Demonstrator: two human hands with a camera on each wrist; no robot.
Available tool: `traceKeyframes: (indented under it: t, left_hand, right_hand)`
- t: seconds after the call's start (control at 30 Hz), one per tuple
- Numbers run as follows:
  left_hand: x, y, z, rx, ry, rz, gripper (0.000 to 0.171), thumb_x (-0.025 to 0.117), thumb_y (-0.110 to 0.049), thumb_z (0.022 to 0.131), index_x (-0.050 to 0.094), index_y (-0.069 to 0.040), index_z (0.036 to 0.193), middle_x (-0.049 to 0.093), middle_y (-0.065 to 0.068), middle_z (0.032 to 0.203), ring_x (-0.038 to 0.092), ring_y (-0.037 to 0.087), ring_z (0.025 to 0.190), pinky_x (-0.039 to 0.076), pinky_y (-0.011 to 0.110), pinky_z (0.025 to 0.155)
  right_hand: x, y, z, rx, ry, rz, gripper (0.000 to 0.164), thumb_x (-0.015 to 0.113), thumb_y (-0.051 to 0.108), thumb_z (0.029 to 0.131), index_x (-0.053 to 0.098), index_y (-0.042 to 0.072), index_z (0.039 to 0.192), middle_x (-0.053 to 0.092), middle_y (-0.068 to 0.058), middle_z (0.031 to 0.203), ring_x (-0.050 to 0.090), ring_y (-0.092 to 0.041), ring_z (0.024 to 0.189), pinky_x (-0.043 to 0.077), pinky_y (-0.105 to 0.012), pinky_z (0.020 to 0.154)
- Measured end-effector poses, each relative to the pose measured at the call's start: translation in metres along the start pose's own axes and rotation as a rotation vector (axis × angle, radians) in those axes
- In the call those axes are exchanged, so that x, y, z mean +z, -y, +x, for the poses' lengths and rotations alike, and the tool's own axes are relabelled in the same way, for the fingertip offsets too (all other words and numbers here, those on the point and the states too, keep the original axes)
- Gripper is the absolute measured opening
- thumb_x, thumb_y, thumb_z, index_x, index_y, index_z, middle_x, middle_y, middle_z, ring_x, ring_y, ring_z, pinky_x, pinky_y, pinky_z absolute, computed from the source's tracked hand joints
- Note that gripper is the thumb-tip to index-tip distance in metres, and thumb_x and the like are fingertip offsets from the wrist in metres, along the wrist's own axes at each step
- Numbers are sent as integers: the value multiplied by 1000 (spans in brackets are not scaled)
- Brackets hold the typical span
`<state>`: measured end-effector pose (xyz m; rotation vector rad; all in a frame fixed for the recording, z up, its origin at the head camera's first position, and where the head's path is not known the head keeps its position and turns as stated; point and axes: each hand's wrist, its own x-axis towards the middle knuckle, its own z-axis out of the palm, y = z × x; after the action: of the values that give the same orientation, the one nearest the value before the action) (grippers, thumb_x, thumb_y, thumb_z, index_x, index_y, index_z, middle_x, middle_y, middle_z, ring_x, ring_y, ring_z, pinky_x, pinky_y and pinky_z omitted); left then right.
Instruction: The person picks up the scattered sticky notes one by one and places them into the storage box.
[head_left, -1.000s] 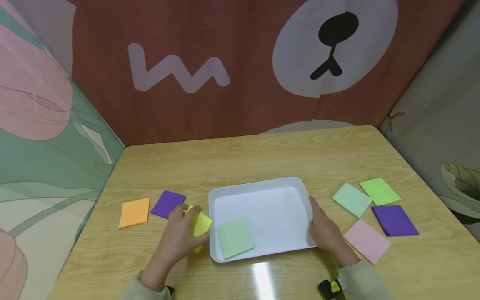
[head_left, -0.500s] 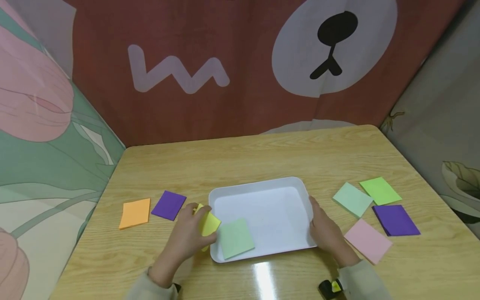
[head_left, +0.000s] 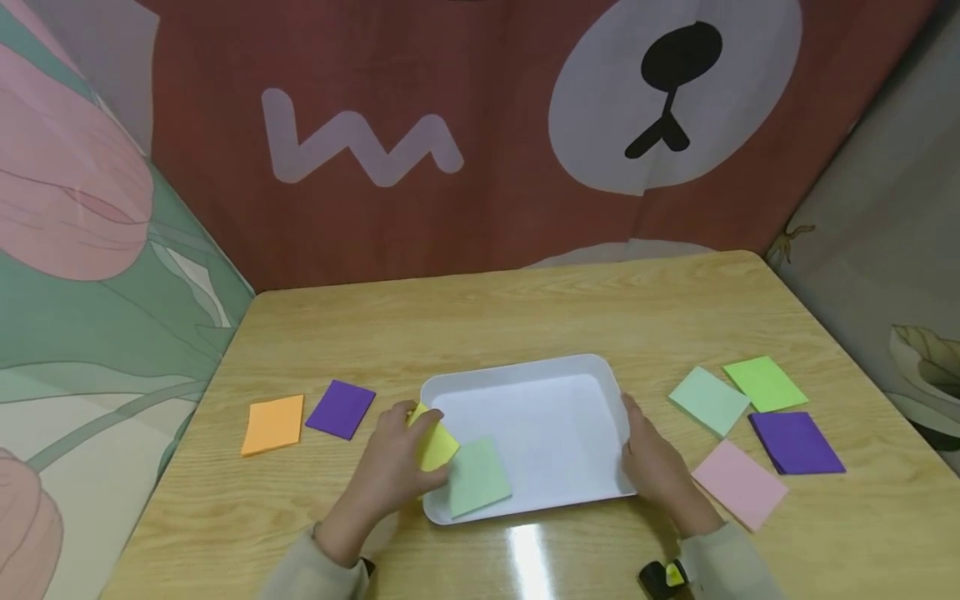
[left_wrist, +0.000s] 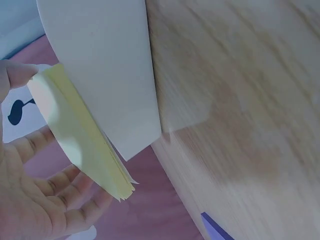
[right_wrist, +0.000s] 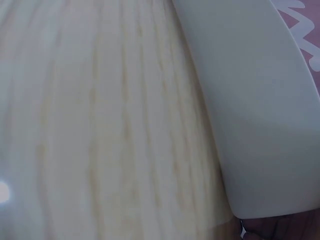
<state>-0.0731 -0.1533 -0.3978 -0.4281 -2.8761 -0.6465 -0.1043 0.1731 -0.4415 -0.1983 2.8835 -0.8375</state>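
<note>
My left hand (head_left: pixel 395 462) pinches a yellow sticky note pad (head_left: pixel 438 443) between thumb and fingers, over the left end of a white tray (head_left: pixel 558 433). In the left wrist view the yellow pad (left_wrist: pixel 82 132) is tilted, its loose sheet edges fanning a little beside the tray's outer wall (left_wrist: pixel 107 60). Inside the tray's near left corner lies a pale green sticky note pad (head_left: pixel 482 479). My right hand (head_left: pixel 660 467) rests against the tray's right side. In the right wrist view the tray's wall (right_wrist: pixel 255 110) fills the right, and the fingers barely show at the bottom corner.
Left of the tray, an orange pad (head_left: pixel 273 425) and a purple pad (head_left: pixel 341 409) lie on the wooden table (head_left: pixel 480 325). At the right are a mint pad (head_left: pixel 709 402), a lime green pad (head_left: pixel 766 383), another purple pad (head_left: pixel 798 443) and a pink pad (head_left: pixel 741 485).
My left hand has moved right with the yellow pad, from beside the tray's left rim to above the tray's left end. The right hand and the tray stay put.
</note>
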Motion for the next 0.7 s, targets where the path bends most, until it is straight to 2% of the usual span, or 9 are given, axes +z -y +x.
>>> traceKeyframes:
  t: [0.27,0.5,0.7]
  left_hand:
    - [0,-4,4,35,21,-20,59,71,-29,57,56,-12,111,45,25,115,41,38,100,43,52,74]
    - [5,-6,4,66,59,1,58,69,-29,55,56,-15,110,44,23,117,40,37,101,40,53,74]
    - [8,-9,6,121,86,16,58,69,-29,54,57,-16,110,45,21,117,39,38,102,39,56,75]
  right_hand:
    - [-3,2,2,7,-1,2,48,19,7,90,6,-4,135,28,-36,131,31,-45,115,35,-60,89]
    - [-1,0,1,-19,-27,5,48,21,5,89,9,-6,134,29,-36,131,30,-45,115,34,-60,89]
    - [1,-1,1,-28,-37,12,48,22,3,88,10,-7,133,29,-36,131,30,-45,116,33,-60,90]
